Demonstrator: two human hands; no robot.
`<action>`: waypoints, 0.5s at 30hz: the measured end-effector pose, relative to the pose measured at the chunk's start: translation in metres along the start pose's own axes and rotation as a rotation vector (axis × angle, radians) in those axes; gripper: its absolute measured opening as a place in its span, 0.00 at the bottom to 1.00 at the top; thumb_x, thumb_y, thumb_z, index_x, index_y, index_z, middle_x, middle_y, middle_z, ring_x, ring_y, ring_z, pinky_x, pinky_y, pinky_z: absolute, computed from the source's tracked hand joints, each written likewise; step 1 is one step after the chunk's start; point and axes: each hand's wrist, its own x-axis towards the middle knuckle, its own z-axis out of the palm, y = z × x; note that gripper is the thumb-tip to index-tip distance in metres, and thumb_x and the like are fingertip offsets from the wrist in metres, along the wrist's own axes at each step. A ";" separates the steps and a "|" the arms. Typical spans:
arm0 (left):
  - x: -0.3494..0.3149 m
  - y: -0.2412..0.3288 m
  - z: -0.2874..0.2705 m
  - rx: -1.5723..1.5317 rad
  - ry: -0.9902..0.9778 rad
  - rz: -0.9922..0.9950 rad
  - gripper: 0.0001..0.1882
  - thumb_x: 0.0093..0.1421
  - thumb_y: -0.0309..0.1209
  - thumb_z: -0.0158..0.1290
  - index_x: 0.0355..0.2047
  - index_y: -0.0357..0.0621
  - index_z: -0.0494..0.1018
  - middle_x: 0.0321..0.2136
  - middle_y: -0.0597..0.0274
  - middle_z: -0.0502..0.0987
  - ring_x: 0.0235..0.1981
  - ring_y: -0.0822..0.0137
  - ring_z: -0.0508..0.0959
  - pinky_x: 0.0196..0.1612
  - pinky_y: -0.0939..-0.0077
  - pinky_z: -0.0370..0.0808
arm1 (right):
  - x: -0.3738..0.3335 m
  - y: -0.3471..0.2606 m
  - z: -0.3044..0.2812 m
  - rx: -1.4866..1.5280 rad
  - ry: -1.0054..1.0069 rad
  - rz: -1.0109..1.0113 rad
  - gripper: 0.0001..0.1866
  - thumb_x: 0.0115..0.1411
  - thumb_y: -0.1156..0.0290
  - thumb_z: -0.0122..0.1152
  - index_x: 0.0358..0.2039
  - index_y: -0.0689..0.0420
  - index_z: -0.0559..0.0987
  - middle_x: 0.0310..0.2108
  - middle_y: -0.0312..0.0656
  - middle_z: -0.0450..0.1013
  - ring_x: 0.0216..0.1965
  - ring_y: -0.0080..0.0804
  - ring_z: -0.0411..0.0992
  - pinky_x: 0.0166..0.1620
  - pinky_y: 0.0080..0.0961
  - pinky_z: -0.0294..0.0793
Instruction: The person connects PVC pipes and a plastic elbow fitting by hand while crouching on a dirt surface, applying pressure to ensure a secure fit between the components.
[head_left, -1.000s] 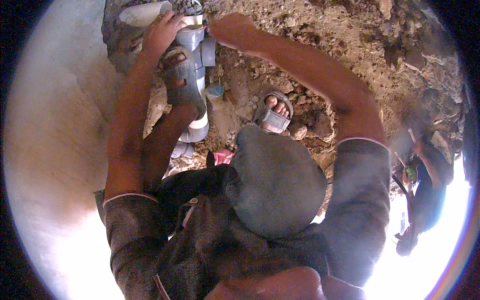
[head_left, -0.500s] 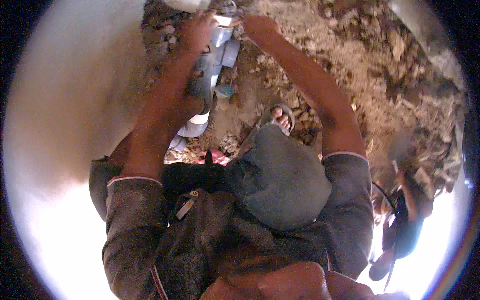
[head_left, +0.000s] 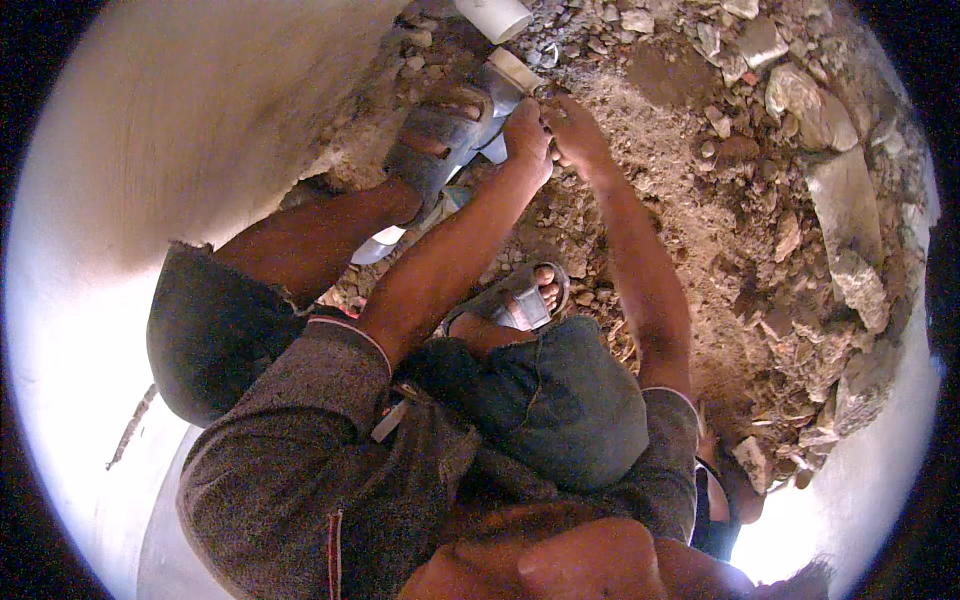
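The ground (head_left: 690, 230) is dry brown earth strewn with stones and broken rubble, with a pale plastered wall (head_left: 170, 130) running along its left edge. Both hands meet near the ground's far edge: the left hand (head_left: 527, 135) pinches a light-coloured pipe piece (head_left: 512, 72) lying beside the sandalled foot (head_left: 440, 140), while the right hand (head_left: 578, 135) rests just beside it, fingers curled. Whether the right hand grasps anything I cannot tell. A white pipe end (head_left: 492, 15) is cut off at the top.
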 end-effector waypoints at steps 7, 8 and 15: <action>-0.030 0.012 -0.008 0.233 0.069 0.105 0.14 0.61 0.38 0.46 0.40 0.42 0.71 0.25 0.66 0.70 0.23 0.75 0.69 0.26 0.78 0.67 | 0.004 0.032 0.044 -0.209 0.378 -0.137 0.13 0.58 0.65 0.50 0.40 0.59 0.70 0.23 0.42 0.71 0.14 0.23 0.64 0.15 0.21 0.62; -0.025 0.012 -0.006 0.198 0.017 0.118 0.13 0.61 0.38 0.46 0.39 0.42 0.71 0.24 0.67 0.70 0.23 0.75 0.69 0.25 0.78 0.68 | 0.005 0.030 0.031 -0.013 0.241 0.003 0.12 0.59 0.65 0.50 0.40 0.58 0.70 0.23 0.39 0.70 0.14 0.22 0.63 0.15 0.20 0.60; -0.018 -0.001 0.008 0.085 -0.041 0.093 0.13 0.60 0.44 0.46 0.34 0.49 0.67 0.27 0.67 0.70 0.30 0.70 0.72 0.33 0.70 0.71 | 0.015 -0.010 -0.009 0.363 -0.152 0.217 0.10 0.56 0.62 0.51 0.33 0.53 0.73 0.17 0.34 0.65 0.13 0.23 0.61 0.13 0.21 0.55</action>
